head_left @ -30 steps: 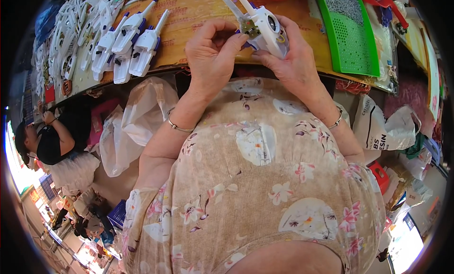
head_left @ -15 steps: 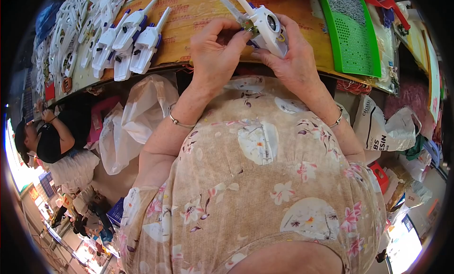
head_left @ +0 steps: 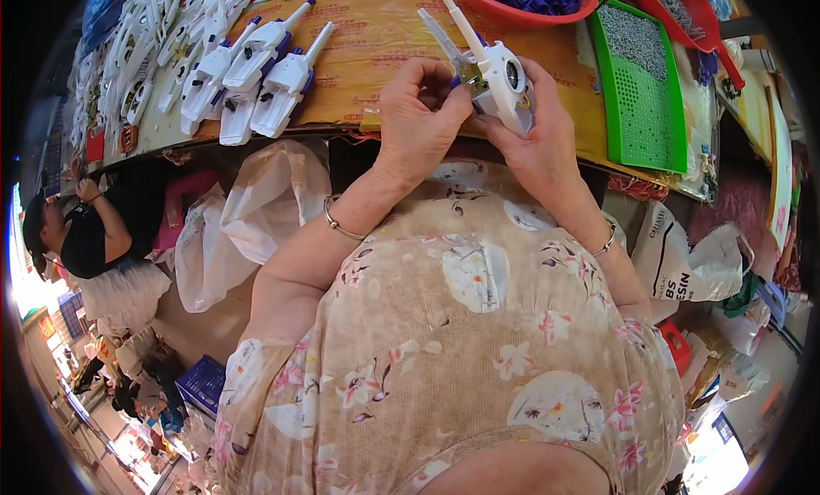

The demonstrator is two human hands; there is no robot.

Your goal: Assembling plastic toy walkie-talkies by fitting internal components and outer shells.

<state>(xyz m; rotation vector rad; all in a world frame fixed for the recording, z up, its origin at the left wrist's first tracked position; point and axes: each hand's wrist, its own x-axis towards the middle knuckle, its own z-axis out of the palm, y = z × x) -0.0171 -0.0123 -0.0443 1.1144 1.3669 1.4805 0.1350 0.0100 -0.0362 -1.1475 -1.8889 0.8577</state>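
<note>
Cannot make out the exact contact between left hand (head_left: pixel 424 119) and board (head_left: pixel 468 71), with part of the latter covered. Cannot see the far side of the shell (head_left: pixel 504 83), nor some fingers of the right hand (head_left: pixel 548 132) behind it. Beyond the grip, find the bowl (head_left: pixel 547 20) cut by the top edge. Far left of the grip, find frames (head_left: pixel 152 51) blurred together; well back to the left, people (head_left: pixel 145 363) too small to read.

The device (head_left: pixel 499 83) is white — the garment (head_left: pixel 465 350) floral.
</note>
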